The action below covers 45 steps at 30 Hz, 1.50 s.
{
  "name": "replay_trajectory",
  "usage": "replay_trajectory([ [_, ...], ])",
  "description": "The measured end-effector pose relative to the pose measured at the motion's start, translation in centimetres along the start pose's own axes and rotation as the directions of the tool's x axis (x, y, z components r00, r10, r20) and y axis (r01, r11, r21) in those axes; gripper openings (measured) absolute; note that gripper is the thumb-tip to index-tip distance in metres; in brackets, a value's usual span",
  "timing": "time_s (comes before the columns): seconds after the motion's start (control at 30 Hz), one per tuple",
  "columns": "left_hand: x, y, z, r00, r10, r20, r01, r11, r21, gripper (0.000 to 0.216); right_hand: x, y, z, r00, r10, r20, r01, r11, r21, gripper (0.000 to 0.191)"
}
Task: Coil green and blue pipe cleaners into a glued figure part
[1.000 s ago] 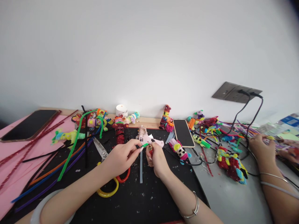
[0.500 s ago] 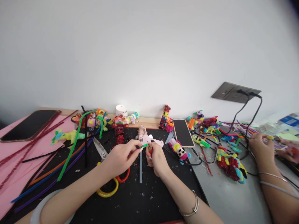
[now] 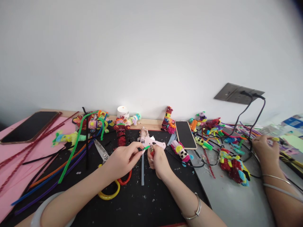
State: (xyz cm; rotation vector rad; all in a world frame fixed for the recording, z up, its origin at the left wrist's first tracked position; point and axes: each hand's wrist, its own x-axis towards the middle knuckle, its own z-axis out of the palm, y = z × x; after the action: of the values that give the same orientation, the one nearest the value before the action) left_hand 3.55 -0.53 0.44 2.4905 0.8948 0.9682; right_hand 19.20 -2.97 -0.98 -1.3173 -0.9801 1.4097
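My left hand (image 3: 124, 157) pinches a short green pipe-cleaner piece (image 3: 146, 147) over the black mat (image 3: 132, 205). My right hand (image 3: 159, 160) is closed around a small red pipe-cleaner figure (image 3: 152, 151), and the green piece touches the top of it. Both hands meet just in front of a pink glue gun (image 3: 151, 142) lying on the mat. A clear glue stick (image 3: 142, 170) lies on the mat under my hands.
Scissors (image 3: 102, 152) with red and yellow handles lie left of my hands beside long pipe cleaners (image 3: 71, 157). Finished figures (image 3: 168, 119) line the wall. Phones (image 3: 186, 134) (image 3: 29, 126) lie right and far left. Another person's hand (image 3: 264, 148) works at right among cables (image 3: 248, 116).
My hands have barely moved. The other person's second hand at the far right edge has left the view.
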Motion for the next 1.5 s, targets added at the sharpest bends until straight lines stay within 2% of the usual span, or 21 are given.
replay_trajectory([
  [0.23,-0.1,-0.2,0.0,1.0,0.015,-0.004,-0.014,0.999,0.043,0.011,-0.2,-0.1,0.1,0.999,-0.043,-0.006,0.042,0.997,-0.07,0.045],
  [0.43,-0.2,-0.4,0.2,0.999,0.046,0.019,-0.048,0.993,0.105,0.012,-0.1,0.4,0.1,0.997,-0.056,-0.047,0.053,0.997,-0.059,0.053],
  [0.77,-0.5,-1.0,0.9,0.997,0.078,-0.019,-0.074,0.985,0.159,0.014,-0.2,0.4,0.2,0.991,-0.133,-0.031,0.126,0.977,-0.169,0.049],
  [1.03,-0.5,-1.1,0.9,0.998,0.059,-0.017,-0.056,0.988,0.142,0.014,0.0,0.6,0.0,0.993,-0.112,-0.028,0.105,0.977,-0.187,0.045],
  [1.3,-0.5,-1.1,1.0,0.996,0.078,-0.033,-0.071,0.983,0.171,0.014,-0.2,0.1,0.2,0.995,-0.1,-0.01,0.098,0.989,-0.114,0.05],
  [1.5,-0.5,-1.0,1.0,0.991,0.122,-0.047,-0.109,0.969,0.22,0.014,-0.3,0.0,0.4,0.994,-0.108,-0.03,0.102,0.981,-0.165,0.049],
])
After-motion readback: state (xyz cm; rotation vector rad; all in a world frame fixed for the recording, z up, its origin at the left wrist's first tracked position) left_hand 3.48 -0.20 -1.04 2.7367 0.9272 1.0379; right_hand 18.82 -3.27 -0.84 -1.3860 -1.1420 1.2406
